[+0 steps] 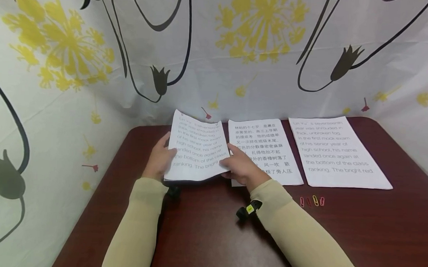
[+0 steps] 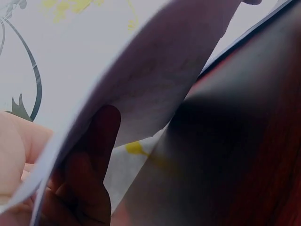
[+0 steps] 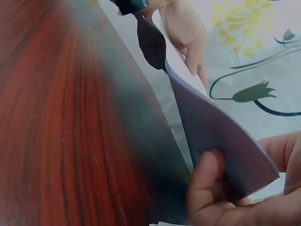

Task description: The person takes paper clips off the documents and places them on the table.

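Note:
Both hands hold a small stack of printed English sheets (image 1: 195, 150), lifted off the table and bowed, its top edge leaning away. My left hand (image 1: 159, 158) grips the left edge, thumb in front; in the left wrist view its fingers (image 2: 89, 183) curl behind the paper. My right hand (image 1: 244, 166) pinches the lower right edge, with fingers (image 3: 207, 181) under the back in the right wrist view. Small clips appear at the stack's top corners. Right of it lies a stack of Chinese-printed sheets (image 1: 267, 152), partly hidden by my right hand.
Another stack of English sheets (image 1: 338, 154) lies at the right on the dark red wooden table (image 1: 201, 237). Several loose paper clips (image 1: 315, 201), pink, red and yellow, lie in front of it. A patterned curtain (image 1: 204, 48) hangs behind the table's back edge.

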`<state>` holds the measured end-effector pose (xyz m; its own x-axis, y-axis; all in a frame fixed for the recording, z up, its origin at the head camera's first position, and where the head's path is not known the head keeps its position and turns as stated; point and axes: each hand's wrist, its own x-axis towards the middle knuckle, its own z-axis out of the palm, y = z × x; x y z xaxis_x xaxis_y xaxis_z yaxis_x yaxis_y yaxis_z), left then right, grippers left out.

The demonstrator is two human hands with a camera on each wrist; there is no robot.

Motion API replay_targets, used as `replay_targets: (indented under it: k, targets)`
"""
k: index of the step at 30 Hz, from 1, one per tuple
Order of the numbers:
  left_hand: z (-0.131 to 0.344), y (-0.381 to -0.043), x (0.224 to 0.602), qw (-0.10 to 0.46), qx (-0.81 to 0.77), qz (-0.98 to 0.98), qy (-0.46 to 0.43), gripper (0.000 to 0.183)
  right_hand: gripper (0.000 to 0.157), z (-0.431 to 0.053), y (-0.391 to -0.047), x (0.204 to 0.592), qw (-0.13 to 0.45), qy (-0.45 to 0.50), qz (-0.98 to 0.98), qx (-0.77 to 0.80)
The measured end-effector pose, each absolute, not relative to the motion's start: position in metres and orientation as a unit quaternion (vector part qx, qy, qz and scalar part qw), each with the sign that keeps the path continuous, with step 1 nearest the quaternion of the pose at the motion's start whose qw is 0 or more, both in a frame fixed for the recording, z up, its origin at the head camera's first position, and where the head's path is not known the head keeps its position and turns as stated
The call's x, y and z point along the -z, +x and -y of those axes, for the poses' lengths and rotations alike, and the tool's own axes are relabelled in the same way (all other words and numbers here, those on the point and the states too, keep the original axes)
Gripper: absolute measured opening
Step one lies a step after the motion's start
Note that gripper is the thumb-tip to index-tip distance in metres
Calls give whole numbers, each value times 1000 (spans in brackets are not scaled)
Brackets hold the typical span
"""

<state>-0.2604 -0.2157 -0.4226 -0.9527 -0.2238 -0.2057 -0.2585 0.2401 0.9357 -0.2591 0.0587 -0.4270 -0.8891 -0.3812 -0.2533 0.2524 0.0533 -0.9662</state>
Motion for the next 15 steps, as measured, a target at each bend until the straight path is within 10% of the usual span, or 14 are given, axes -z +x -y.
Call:
replay_targets:
  k: [15]
  targets:
    - [205,-255,412,18,-622,-774,-117,73,87,-67,-264,426,243,-58,-667,702]
